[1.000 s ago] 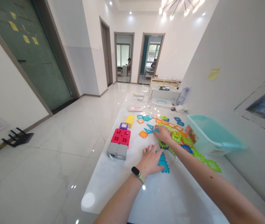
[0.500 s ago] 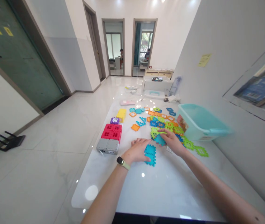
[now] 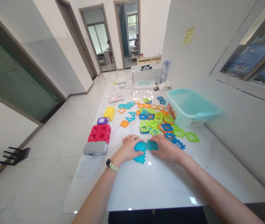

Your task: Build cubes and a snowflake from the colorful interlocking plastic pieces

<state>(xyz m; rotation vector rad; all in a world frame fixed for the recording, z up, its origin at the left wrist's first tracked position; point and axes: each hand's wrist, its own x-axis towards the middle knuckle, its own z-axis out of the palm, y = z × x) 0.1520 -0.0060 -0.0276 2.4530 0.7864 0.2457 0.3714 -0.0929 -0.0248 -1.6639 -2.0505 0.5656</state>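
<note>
My left hand grips the left side of two joined teal interlocking tiles, fingers at the far edge and thumb on top. In my right hand is a single teal interlocking tile, pinched between thumb and fingers. Its toothed edge sits right beside the far tile of the joined pair; whether the teeth mesh I cannot tell. Just beyond my hands lie loose green window tiles and blue tiles.
To the left stand a grey block, a red block, a purple block and a yellow block. A mint bin stands at the right by the wall. Orange tiles lie farther back on the white table.
My right hand has brought its teal tile down and left, up to the joined pair. My left hand still holds the pair. The camera view has shifted and tilted.
</note>
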